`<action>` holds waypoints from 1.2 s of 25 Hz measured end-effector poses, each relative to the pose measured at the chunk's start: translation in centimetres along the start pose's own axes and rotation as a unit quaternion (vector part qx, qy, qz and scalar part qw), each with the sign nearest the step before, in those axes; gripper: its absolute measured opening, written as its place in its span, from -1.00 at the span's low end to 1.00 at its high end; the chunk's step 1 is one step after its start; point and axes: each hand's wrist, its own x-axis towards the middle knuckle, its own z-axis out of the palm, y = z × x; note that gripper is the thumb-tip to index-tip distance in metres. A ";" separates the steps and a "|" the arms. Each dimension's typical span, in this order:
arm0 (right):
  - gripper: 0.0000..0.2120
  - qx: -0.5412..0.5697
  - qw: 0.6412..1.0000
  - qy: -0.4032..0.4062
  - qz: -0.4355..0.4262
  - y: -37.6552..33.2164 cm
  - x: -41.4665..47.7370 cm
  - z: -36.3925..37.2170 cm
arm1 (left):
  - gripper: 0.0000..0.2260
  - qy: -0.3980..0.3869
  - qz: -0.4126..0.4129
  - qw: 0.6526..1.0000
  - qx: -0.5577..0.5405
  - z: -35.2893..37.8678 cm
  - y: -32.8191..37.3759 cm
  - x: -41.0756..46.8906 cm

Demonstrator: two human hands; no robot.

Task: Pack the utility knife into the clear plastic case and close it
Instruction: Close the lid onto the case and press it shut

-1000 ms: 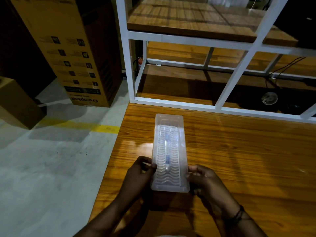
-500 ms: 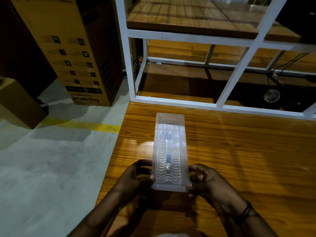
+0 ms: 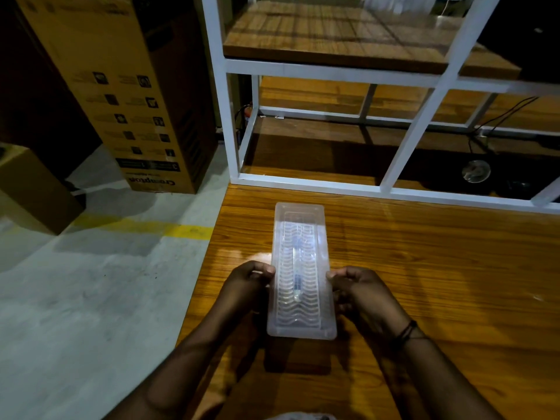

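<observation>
Both hands grip the clear plastic case by its long sides: the left hand pinches the left edge, the right hand the right edge. Closed, the case lies lengthwise on the wooden table, and a slim shape, likely the utility knife, shows faintly through its ribbed lid. Beyond stands a white metal frame; a cardboard box is on the floor to the left.

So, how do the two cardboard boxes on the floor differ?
The tall cardboard box stands upright beside the white shelf frame, with printed icons and upside-down lettering; the small cardboard box is low, plain and cut off by the picture's left edge. The tall one is better lit. Both are brown and rest on the grey floor.
</observation>
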 end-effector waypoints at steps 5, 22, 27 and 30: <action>-0.77 0.011 0.999 0.025 -0.022 -0.1 1.1 0.6 | -0.89 0.014 -0.001 1.000 0.014 0.5 0.4 1.9; -0.69 -0.090 0.990 0.102 -0.046 -4.9 8.0 1.8 | -0.81 0.017 0.019 1.000 0.004 1.4 5.0 7.1; -0.76 -0.185 0.971 0.130 -0.075 -5.0 8.9 1.8 | -0.89 0.016 -0.002 0.999 0.030 1.6 5.5 7.6; -0.71 -0.208 0.971 0.098 -0.062 -6.5 8.7 1.6 | -0.62 -0.002 -0.002 0.999 0.054 1.1 6.8 7.7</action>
